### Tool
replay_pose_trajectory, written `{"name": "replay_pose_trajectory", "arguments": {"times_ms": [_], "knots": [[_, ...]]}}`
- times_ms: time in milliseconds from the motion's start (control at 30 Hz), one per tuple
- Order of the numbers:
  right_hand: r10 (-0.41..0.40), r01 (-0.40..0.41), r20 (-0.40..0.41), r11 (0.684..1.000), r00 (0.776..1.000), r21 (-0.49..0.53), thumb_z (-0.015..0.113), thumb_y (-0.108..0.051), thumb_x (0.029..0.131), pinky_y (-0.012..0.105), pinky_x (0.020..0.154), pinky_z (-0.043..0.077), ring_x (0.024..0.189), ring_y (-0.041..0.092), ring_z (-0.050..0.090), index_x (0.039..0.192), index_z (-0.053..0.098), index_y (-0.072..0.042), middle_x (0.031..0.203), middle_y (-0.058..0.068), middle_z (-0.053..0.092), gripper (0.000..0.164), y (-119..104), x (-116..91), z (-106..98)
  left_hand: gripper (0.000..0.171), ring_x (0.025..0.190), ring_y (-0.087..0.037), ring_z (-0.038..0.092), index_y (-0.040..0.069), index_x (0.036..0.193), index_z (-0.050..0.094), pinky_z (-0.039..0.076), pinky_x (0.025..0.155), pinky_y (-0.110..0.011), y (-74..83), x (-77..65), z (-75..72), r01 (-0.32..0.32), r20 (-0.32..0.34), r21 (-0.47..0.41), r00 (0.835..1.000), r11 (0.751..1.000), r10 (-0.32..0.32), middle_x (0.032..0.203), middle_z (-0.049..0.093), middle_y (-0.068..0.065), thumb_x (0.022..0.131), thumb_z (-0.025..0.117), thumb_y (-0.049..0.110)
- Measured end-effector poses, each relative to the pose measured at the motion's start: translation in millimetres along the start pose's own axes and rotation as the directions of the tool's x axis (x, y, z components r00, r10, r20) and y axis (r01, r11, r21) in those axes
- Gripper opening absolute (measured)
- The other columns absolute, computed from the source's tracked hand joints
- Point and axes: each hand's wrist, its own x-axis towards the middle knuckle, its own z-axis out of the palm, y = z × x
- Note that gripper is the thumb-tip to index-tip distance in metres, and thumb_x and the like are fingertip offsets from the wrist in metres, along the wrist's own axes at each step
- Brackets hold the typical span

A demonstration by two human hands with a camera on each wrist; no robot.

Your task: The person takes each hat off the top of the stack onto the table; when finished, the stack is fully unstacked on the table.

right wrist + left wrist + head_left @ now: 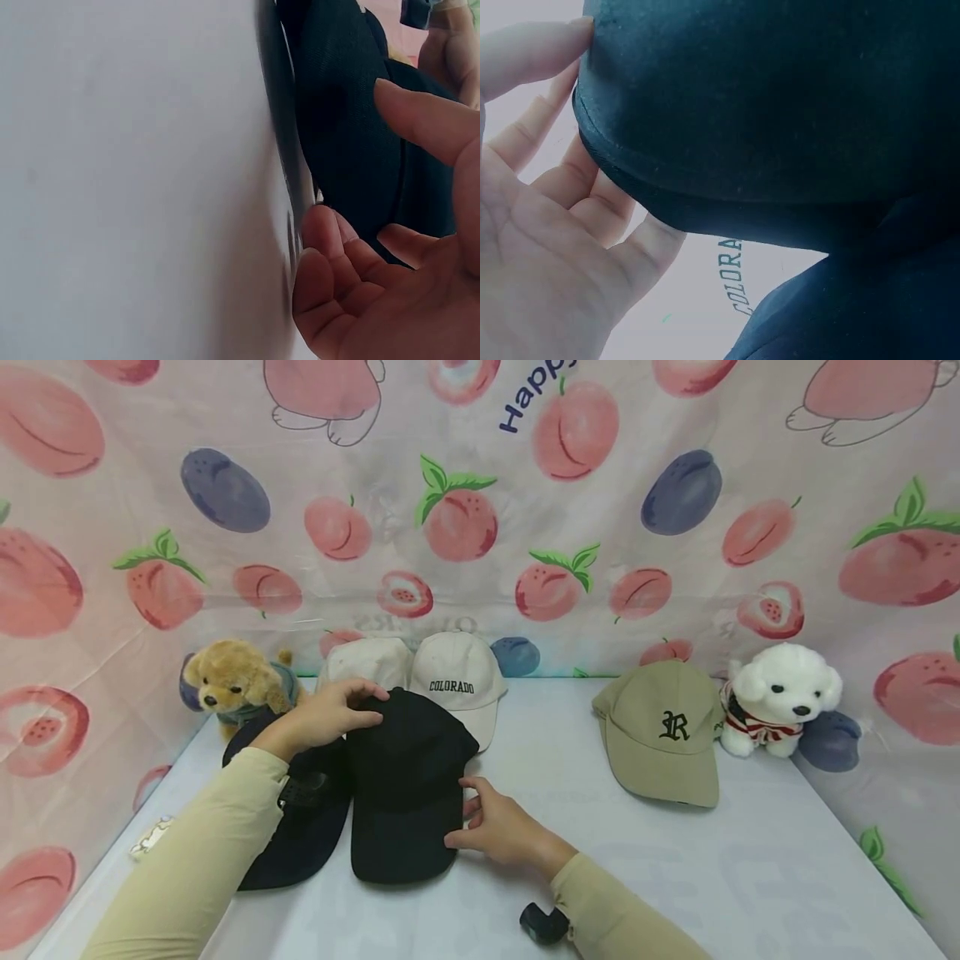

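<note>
Landmark: plain black fabric cap (405,785), brim toward the wearer, on the white tabletop (555,760).

Left hand (330,714) at the cap's crown, upper left. Left wrist view: thumb on the near face, fingers behind the edge, so it pinches the crown. Right hand (502,822) at the cap's right edge near the brim; thumb and fingers bent, set apart. Fingertips meet the edge, but can't tell if it grips.

Around the black cap:
- Left, just beside it: second dark cap (307,843), near-black, wide brim, partly under the left forearm.
- Behind, slightly right: off-white cap lettered COLORADO (453,672), lower left covered. Its lettering also shows past the crown in the left wrist view.
- Behind, slightly left: plain off-white cap (367,660), mostly hidden below.
- Right, well apart: khaki cap with black R (660,727), brim toward the wearer.
- Farther right, past that: white plush dog in red-striped cloth (780,685).
- Back left: tan plush dog with a green scarf (232,677), partly behind the second dark cap.
- Beyond everything: pale pink fruit-print sheet (465,527).

Beige sleeves (195,852) on both arms.
</note>
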Motion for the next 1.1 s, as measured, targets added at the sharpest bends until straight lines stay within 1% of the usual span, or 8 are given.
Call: {"name": "replay_pose_trajectory", "arguments": {"times_ms": [233, 367, 500, 733, 933, 967, 1033, 1100], "knots": [[-0.031, 0.031, -0.01, 0.999, 0.999, -0.017, 0.082, -0.025, 0.081, 0.03, 0.074, 0.048, 0.082, 0.013, 0.057, 0.147, 0.036, -0.001, 0.105, 0.001, 0.063, 0.084, 2, 1, 0, 0.035, 0.119, -0.034, 0.052, -0.001, 0.127, 0.057, 0.041, 0.098, -0.047, -1.4, 1.8, 2.0, 0.004, 0.007, 0.002, 1.0, 1.0, -0.004, 0.132, 0.056, -0.023, 0.097, 0.066, 0.015], [-0.015, 0.015, -0.003, 1.0, 1.0, -0.026, 0.082, -0.026, 0.081, 0.031, 0.075, 0.048, 0.082, 0.013, 0.058, 0.147, 0.036, -0.001, 0.104, 0.001, 0.063, 0.084, 0, 2, 5, 0.034, 0.119, -0.033, 0.052, 0.0, 0.128, 0.057, 0.042, 0.098, -0.047, -4.0, 3.5, 1.4, 0.013, 0.021, 0.003, 1.0, 1.0, -0.013, 0.131, 0.057, -0.022, 0.098, 0.065, 0.014], [0.004, -0.004, 0.003, 0.999, 1.0, -0.05, 0.082, -0.027, 0.081, 0.032, 0.076, 0.048, 0.082, 0.013, 0.058, 0.148, 0.035, -0.001, 0.108, 0.002, 0.063, 0.085, -4, 1, 9, 0.034, 0.118, -0.034, 0.053, -0.001, 0.128, 0.057, 0.042, 0.097, -0.047, -6.7, 4.6, 1.2, 0.014, 0.028, 0.014, 0.999, 1.0, -0.014, 0.131, 0.057, -0.022, 0.098, 0.064, 0.014], [-0.002, 0.004, 0.022, 0.995, 1.0, -0.095, 0.081, -0.027, 0.082, 0.032, 0.079, 0.048, 0.083, 0.012, 0.058, 0.147, 0.039, 0.001, 0.113, 0.003, 0.064, 0.083, -7, 1, 11, 0.034, 0.117, -0.036, 0.052, 0.0, 0.129, 0.057, 0.044, 0.093, -0.047, -9.8, 4.9, 0.5, 0.024, 0.023, 0.036, 0.999, 0.999, -0.025, 0.131, 0.056, -0.024, 0.099, 0.064, 0.015], [-0.015, 0.022, 0.052, 0.991, 0.999, -0.129, 0.081, -0.028, 0.083, 0.035, 0.087, 0.046, 0.093, 0.017, 0.054, 0.145, 0.044, 0.0, 0.123, 0.007, 0.06, 0.077, -5, 1, 10, 0.034, 0.113, -0.035, 0.054, 0.001, 0.128, 0.06, 0.047, 0.086, -0.043, -10.8, 4.7, 2.0, 0.016, 0.017, 0.057, 1.0, 0.998, -0.017, 0.127, 0.058, -0.022, 0.097, 0.065, 0.015], [-0.013, 0.02, 0.052, 0.992, 0.999, -0.128, 0.081, -0.028, 0.083, 0.036, 0.087, 0.046, 0.094, 0.017, 0.054, 0.145, 0.044, 0.0, 0.125, 0.008, 0.059, 0.077, -5, 1, 9, 0.034, 0.113, -0.036, 0.054, 0.002, 0.128, 0.06, 0.047, 0.086, -0.043, -10.6, 4.6, 2.1, 0.024, 0.015, 0.054, 1.0, 0.998, -0.025, 0.127, 0.058, -0.022, 0.097, 0.066, 0.015], [-0.01, 0.016, 0.05, 0.993, 0.999, -0.119, 0.081, -0.029, 0.083, 0.036, 0.087, 0.046, 0.095, 0.017, 0.055, 0.145, 0.044, -0.001, 0.127, 0.008, 0.059, 0.077, -4, 1, 8, 0.036, 0.119, -0.038, 0.051, 0.001, 0.13, 0.059, 0.046, 0.089, -0.047, -9.1, 3.8, 2.3, 0.028, 0.012, 0.045, 1.0, 0.999, -0.028, 0.131, 0.056, -0.023, 0.098, 0.065, 0.016], [-0.005, 0.011, 0.048, 0.994, 0.999, -0.112, 0.081, -0.029, 0.084, 0.035, 0.086, 0.047, 0.095, 0.017, 0.055, 0.146, 0.044, -0.002, 0.127, 0.008, 0.059, 0.077, -3, 1, 7, 0.039, 0.126, -0.04, 0.046, 0.001, 0.133, 0.056, 0.043, 0.098, -0.053, -5.0, 2.8, 2.7, 0.024, -0.003, 0.026, 1.0, 0.999, -0.024, 0.136, 0.051, -0.023, 0.098, 0.064, 0.015]]}}
